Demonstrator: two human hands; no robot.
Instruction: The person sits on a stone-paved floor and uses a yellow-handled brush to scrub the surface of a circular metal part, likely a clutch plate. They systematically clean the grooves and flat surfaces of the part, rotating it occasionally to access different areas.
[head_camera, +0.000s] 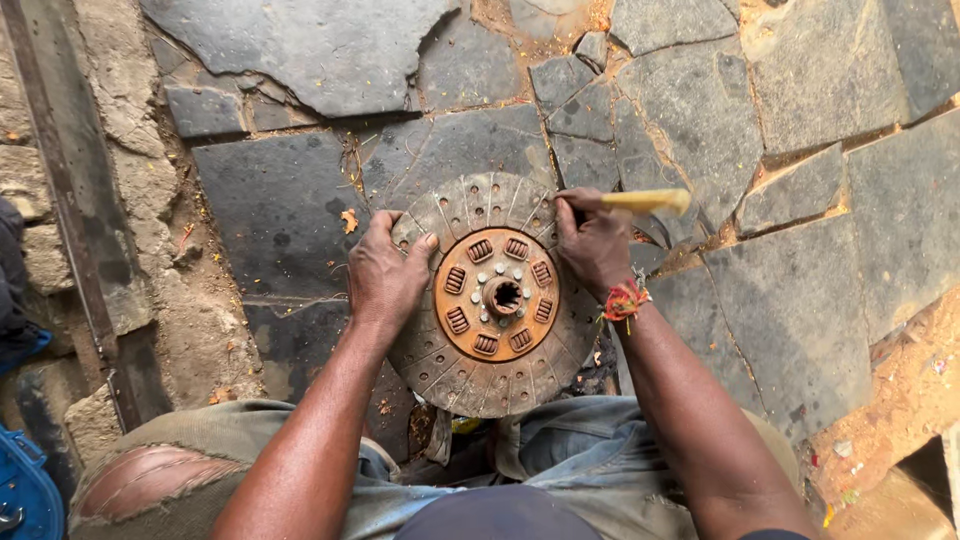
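Gripping clutch disc (495, 300) rim — left hand (385, 275), right hand (592, 245) closed round yellow-handled tool (645, 201)

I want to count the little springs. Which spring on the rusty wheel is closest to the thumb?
The spring at the upper left of the clutch disc's rusty hub, just below the left hand's thumb. The other five springs sit farther round the ring.

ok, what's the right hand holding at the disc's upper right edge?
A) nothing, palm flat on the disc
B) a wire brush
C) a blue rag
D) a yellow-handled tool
D: the right hand is closed around a tool with a yellow handle at the upper right rim of the rusty clutch disc, while the left hand steadies the left rim.
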